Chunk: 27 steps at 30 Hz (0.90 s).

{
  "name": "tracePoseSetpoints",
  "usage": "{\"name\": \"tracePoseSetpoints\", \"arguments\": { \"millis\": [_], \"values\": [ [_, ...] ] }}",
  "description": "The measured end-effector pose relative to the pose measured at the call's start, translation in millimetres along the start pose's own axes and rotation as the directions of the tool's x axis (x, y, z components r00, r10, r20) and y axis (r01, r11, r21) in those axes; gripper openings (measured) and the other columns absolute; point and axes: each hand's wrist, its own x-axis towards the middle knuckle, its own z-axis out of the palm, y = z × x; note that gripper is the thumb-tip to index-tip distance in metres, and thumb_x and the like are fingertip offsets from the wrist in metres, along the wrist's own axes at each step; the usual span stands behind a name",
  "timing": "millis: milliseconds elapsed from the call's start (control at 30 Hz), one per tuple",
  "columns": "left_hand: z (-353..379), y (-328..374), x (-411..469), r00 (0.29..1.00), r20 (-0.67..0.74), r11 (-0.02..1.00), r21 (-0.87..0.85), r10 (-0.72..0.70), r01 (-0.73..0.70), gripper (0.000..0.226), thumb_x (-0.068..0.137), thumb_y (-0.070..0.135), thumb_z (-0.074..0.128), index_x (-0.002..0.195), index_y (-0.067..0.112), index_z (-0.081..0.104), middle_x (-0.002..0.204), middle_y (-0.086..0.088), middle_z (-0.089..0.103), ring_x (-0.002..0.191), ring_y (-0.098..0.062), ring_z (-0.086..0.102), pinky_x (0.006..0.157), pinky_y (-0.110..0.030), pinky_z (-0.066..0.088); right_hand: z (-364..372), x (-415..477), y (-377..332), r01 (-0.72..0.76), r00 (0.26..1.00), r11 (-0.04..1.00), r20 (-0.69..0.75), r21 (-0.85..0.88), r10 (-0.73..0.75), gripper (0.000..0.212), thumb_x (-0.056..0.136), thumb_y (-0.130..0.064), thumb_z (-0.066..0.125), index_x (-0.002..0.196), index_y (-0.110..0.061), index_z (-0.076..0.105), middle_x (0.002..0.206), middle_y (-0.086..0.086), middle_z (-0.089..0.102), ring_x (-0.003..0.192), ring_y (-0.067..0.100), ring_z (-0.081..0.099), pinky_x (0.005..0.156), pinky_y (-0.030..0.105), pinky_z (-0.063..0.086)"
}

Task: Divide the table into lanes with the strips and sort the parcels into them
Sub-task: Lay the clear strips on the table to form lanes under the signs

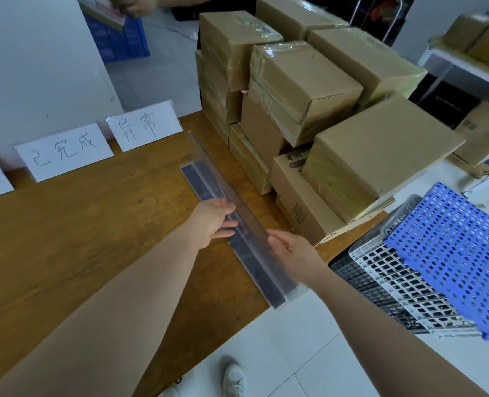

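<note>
A long clear plastic strip [209,159] with a dark band lies diagonally across the wooden table [80,230], from near the label cards to the front edge. My left hand [213,222] grips the strip from its left side around mid-length. My right hand [292,250] holds its right side a little nearer to me. A pile of brown taped cardboard parcels [303,90] stands on the table's right part, just right of the strip.
Three white label cards [64,151] with handwriting lean against the wall at the table's back left. Blue, white and black perforated crates [449,253] sit at the right of the table. Another person's hand [134,5] is at the top left. More boxes [480,38] rest on a far shelf.
</note>
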Motion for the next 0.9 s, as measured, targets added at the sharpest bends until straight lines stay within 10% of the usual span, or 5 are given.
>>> {"name": "tracePoseSetpoints", "arguments": {
  "millis": [267,567,667,800,900],
  "values": [
    [6.6,11.7,-2.1,0.984,-0.168,0.987,0.156,0.059,-0.033,0.044,0.099,0.008,0.054,0.141,0.001,0.043,0.110,-0.023,0.065,0.080,-0.029,0.073,0.073,-0.040,0.063,-2.8,-6.9,-2.6,-0.021,1.000,0.999,0.010,-0.024,0.022,0.045,0.102,-0.032,0.043,0.147,-0.025,0.037,0.137,-0.006,0.052,0.123,0.015,0.052,0.096,0.021,0.039],
    [0.4,13.9,-5.8,0.976,-0.218,0.993,0.115,0.002,0.024,0.006,0.098,0.003,0.053,0.093,0.001,0.057,0.095,-0.025,0.069,0.075,-0.033,0.074,0.073,-0.044,0.062,-1.3,-20.0,-10.1,0.048,0.998,0.990,-0.020,-0.134,-0.051,0.070,0.086,-0.050,0.064,0.146,-0.034,0.032,0.159,-0.007,0.015,0.138,0.014,0.030,0.106,0.026,0.030],
    [-2.4,12.0,-8.3,0.969,-0.244,0.993,0.116,0.044,-0.016,0.029,0.096,-0.001,0.053,0.124,0.006,0.051,0.104,-0.022,0.067,0.073,-0.034,0.074,0.063,-0.047,0.063,1.0,-23.1,-12.8,0.057,0.997,0.992,-0.051,-0.112,-0.063,0.067,0.082,-0.046,0.071,0.139,-0.040,0.035,0.160,-0.013,0.002,0.138,0.014,0.031,0.101,0.021,0.030],
    [-6.3,7.0,-10.6,0.947,-0.256,0.962,0.240,0.191,-0.129,0.085,0.096,0.000,0.055,0.151,0.043,0.006,0.116,-0.008,0.057,0.089,-0.038,0.070,0.060,-0.053,0.061,8.1,-24.4,-11.4,0.099,0.995,0.990,-0.013,-0.102,-0.100,0.038,0.089,-0.048,0.060,0.125,-0.037,0.051,0.159,-0.009,0.016,0.142,0.013,0.028,0.108,0.026,0.027],
    [-14.7,-0.4,-16.7,0.910,-0.192,0.785,0.589,0.367,-0.193,0.040,0.099,0.005,0.047,0.137,0.017,0.051,0.115,-0.009,0.064,0.095,-0.033,0.069,0.080,-0.041,0.061,10.2,-23.5,-8.3,0.113,0.989,0.992,-0.086,-0.052,-0.117,0.037,0.102,-0.031,0.043,0.138,-0.028,0.045,0.146,-0.006,0.043,0.133,0.013,0.043,0.104,0.023,0.034]
  ]
}}
